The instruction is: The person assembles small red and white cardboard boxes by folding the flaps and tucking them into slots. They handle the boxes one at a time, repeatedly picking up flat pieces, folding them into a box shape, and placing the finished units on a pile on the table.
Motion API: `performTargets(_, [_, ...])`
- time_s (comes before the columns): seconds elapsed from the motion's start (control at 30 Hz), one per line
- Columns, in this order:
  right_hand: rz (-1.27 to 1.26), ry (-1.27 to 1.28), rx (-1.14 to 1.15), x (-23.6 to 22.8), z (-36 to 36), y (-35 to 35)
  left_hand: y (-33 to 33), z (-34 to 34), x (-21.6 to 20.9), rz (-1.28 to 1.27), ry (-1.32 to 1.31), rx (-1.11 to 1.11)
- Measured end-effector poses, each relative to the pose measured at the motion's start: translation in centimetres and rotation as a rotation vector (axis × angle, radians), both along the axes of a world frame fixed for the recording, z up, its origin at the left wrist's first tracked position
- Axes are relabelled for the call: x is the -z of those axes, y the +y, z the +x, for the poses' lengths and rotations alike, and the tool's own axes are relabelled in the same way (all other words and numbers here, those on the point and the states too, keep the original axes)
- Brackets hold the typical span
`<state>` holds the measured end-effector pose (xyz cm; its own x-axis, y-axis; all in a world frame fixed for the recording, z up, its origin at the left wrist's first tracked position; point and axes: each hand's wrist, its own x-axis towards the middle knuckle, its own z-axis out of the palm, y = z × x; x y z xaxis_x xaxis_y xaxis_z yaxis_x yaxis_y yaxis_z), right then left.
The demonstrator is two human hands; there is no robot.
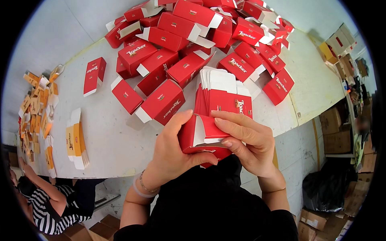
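Note:
A red cardboard box [210,127] with white inner faces is held up in front of me, over the table's near edge. My left hand [172,148] is wrapped round its left side, the thumb along the lower face. From the right, my right hand [252,140] pinches the flap at the box's end between fingers and thumb; this end flap is partly folded. Just beyond the box lies a stack of flat red cartons [225,100] with white flaps. Farther back, a large heap of red boxes [175,26] covers the table, several with end flaps sticking out.
On the white table [128,160], a stack of flat yellow cartons [75,138] lies to the left. Beyond it sits a pile of yellow boxes [36,106], near a person in a striped shirt [50,211]. Shelving with brown cardboard boxes [337,132] and a black bag [327,186] stand right.

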<state>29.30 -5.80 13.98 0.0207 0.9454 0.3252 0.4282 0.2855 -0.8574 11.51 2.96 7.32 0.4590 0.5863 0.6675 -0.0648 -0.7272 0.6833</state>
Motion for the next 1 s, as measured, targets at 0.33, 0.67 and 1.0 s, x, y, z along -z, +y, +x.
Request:
performTargets(0.33, [0.126, -0.197, -0.271, 2.8, 0.0, 0.1, -1.5, -0.3, -0.6, -0.488, 0.068, 0.058])
performTargets(0.67, [-0.084, 0.419, 0.472, 1.6, 15.2, 7.5, 0.4, 1.4, -0.3, -0.349, -0.122, -0.034])
performTargets(1.0, [0.114, -0.864, 0.593, 10.9, 4.3, 5.6, -2.0, 6.7, 4.4, 0.216, 0.582, -0.174])
